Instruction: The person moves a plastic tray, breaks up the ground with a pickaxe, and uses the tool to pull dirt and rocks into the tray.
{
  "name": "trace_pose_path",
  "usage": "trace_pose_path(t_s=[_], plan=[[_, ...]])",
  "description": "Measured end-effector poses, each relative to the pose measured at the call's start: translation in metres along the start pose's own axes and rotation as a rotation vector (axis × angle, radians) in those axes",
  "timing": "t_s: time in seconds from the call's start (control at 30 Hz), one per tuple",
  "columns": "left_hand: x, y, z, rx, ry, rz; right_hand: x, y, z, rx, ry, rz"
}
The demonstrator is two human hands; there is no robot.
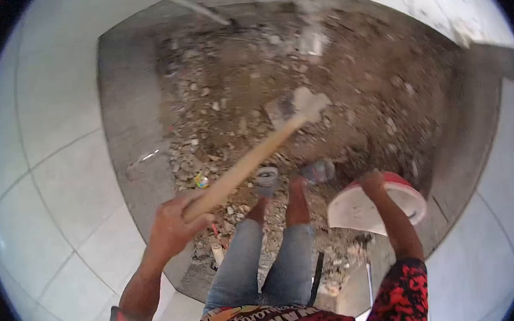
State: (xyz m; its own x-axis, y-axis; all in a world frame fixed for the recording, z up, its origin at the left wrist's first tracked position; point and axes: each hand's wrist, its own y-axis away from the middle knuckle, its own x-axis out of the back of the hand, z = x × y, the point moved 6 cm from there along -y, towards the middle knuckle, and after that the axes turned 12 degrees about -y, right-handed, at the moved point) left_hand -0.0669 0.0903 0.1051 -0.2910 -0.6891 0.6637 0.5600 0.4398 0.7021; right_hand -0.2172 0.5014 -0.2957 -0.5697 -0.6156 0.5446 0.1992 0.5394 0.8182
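A long wooden handle point(245, 168) slants up and to the right from my left hand point(177, 222), whose fingers are wrapped round its near end. At its far end is a greyish metal head point(301, 105), over the dirt and rubble. On the right, my right hand point(372, 181) is closed on the rim of a container point(351, 210), whitish inside with a red edge, tilted beside my legs. My feet in grey shoes stand on the rubble between the tool and the container.
Broken rubble and brown soil point(384, 90) fill the sunken area. Around it run a grey concrete border point(132, 110) and pale floor tiles point(68, 175). A small yellow wrapper point(201, 180) lies left of my feet. A pale pipe point(200, 9) is at the top.
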Motion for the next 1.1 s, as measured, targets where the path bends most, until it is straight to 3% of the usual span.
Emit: trace_pose_path(t_s=[0.07,0.1,0.17,0.23,0.27,0.33,0.37,0.43,0.5,0.53,0.6,0.7,0.77,0.83,0.87,0.93,1.03,1.1], plan=[[0.005,-0.005,0.007,0.013,-0.001,-0.051,-0.035,0.037,-0.019,-0.004,0.003,0.074],[0.007,-0.004,0.005,0.087,-0.009,-0.061,-0.065,0.048,-0.026,-0.033,-0.044,-0.016],[0.004,-0.007,0.008,0.043,-0.002,-0.071,-0.105,0.079,-0.038,-0.082,-0.106,-0.107],[0.009,-0.006,0.010,0.067,-0.050,-0.030,-0.109,0.119,-0.054,-0.134,-0.155,0.269],[0.006,-0.007,0.009,0.041,-0.056,-0.044,-0.120,0.131,-0.062,-0.162,-0.164,0.265],[0.004,-0.006,0.004,0.021,-0.055,-0.038,-0.149,0.153,-0.073,-0.380,-0.221,-0.178],[0.003,-0.004,0.003,-0.006,-0.060,-0.043,-0.144,0.163,-0.083,-0.464,-0.429,-0.061],[0.004,-0.001,0.008,-0.154,-0.171,0.007,-0.155,0.146,-0.110,-0.528,-0.753,-0.266],[0.000,0.008,0.010,-0.158,-0.114,-0.018,-0.122,0.121,-0.147,-0.429,-1.190,0.251],[-0.007,0.013,0.010,-0.138,-0.049,-0.053,-0.112,0.095,-0.171,-0.203,-1.169,0.465],[-0.032,0.023,0.001,-0.272,-0.080,-0.061,0.049,0.113,-0.226,-0.346,-2.351,0.174],[-0.051,0.047,0.003,-0.492,-0.233,0.049,0.131,0.075,-0.280,-0.193,-2.817,0.190],[-0.057,0.057,-0.011,-0.481,-0.141,-0.019,0.159,0.029,-0.294,-0.003,-2.715,0.393],[-0.068,0.070,-0.046,-0.490,-0.221,-0.059,0.160,0.007,-0.313,-0.244,-2.801,0.317],[-0.072,0.078,-0.070,-0.548,-0.245,-0.049,0.158,0.001,-0.321,-0.245,-2.822,0.340],[-0.089,0.094,-0.125,-0.605,-0.281,-0.074,0.129,-0.019,-0.326,-0.422,-2.576,0.309],[-0.134,0.108,-0.221,-0.577,-0.361,-0.115,0.099,-0.028,-0.350,-0.520,-2.550,0.483],[-0.144,0.100,-0.255,-0.440,-0.270,-0.265,0.084,-0.037,-0.366,-0.547,-2.633,0.544]])
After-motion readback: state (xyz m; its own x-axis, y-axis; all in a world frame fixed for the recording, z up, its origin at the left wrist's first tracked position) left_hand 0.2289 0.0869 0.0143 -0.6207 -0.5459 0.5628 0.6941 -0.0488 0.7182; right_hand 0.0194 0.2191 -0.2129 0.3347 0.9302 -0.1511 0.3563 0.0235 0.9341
